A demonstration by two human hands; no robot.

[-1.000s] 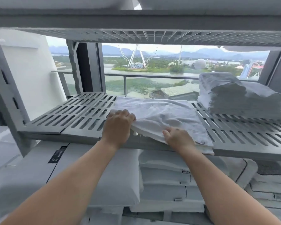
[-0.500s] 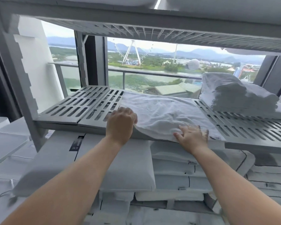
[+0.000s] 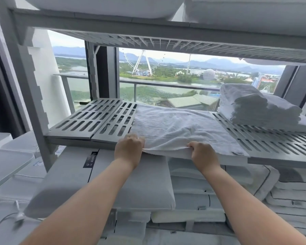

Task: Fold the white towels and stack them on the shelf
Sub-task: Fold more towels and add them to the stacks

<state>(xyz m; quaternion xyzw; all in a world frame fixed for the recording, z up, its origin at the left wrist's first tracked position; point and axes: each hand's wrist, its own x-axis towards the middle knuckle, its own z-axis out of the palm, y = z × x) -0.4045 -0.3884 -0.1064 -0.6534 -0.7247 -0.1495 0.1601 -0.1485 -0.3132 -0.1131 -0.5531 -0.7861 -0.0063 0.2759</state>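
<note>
On the middle tier of the grey slotted shelf (image 3: 99, 121) there's a white towel (image 3: 175, 128) spread out flat, roughly in the centre, with its near edge hanging a bit over the front lip. The left hand (image 3: 129, 149) has its fingers curled round the towel's near-left corner. The right hand (image 3: 202, 154) is pinching the same front edge a little further along, so both hands have hold of the towel right at the shelf's front. Over at the right end of that tier sits a stack of folded towels (image 3: 254, 106), well apart from the flat one. Underneath, it's packed with white pillows (image 3: 131, 183), and the upper tier (image 3: 148, 27) has more white bedding on top. Behind it all is a window looking out on a Ferris wheel (image 3: 141, 62) past the water.
</note>
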